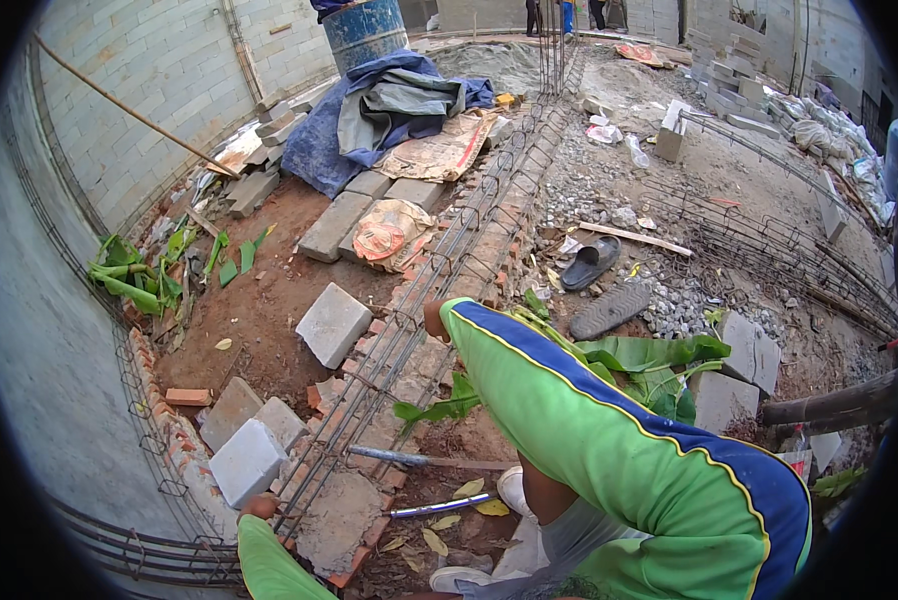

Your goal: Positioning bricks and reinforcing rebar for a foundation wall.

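A long rebar cage (369,385) of thin rods and square ties runs away from me over a low brick footing (344,520). On its near left edge, my left hand (260,507) is closed, knuckles up, against the rods. Farther along, on its right side, my right hand (436,320) curls at a rod, its fingers partly hidden by the green sleeve. Close to my left hand lies a pale concrete block (247,463). Between my feet and the cage are a grey-blue bar (399,457) and a thin blue-and-white strip (441,507).
More rebar (139,540) lies along the left wall (59,400). Dark slippers (591,263) and banana leaves (659,352) are at right. Ahead stand a blue drum (367,35), a tarp (319,140) and blocks (336,225). People (569,15) stand far off.
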Demonstrator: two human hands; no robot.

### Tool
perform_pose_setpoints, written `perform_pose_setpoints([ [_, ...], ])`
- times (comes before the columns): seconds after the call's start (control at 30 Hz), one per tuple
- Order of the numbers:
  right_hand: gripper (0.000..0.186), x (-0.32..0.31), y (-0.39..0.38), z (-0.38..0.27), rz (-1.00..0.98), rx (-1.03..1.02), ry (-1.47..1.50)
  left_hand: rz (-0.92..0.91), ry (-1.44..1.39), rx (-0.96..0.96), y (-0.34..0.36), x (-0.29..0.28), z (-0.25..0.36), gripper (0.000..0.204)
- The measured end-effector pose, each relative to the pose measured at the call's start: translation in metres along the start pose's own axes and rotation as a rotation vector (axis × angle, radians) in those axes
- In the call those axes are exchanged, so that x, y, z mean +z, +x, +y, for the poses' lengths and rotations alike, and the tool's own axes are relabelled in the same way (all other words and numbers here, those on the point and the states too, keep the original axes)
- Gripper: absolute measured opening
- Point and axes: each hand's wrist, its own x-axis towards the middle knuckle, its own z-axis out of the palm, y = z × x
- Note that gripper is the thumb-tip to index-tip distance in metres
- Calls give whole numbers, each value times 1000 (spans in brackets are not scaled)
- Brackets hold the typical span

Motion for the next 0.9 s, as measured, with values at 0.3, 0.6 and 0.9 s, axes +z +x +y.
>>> perform_pose_setpoints([
  [0.3, 45, 80, 3, 58, -180, -118, -216, -33, 12, 80, 37, -6, 65, 34],
  [0.6, 45, 8, 34, 4, -11, -84, -59, -10, -89, -39, -14, -4, -4, 35],
  [0.9, 46, 51, 62, 35, -108, -220, -310, 8, -115, -102, -15, -7, 36, 34],
])
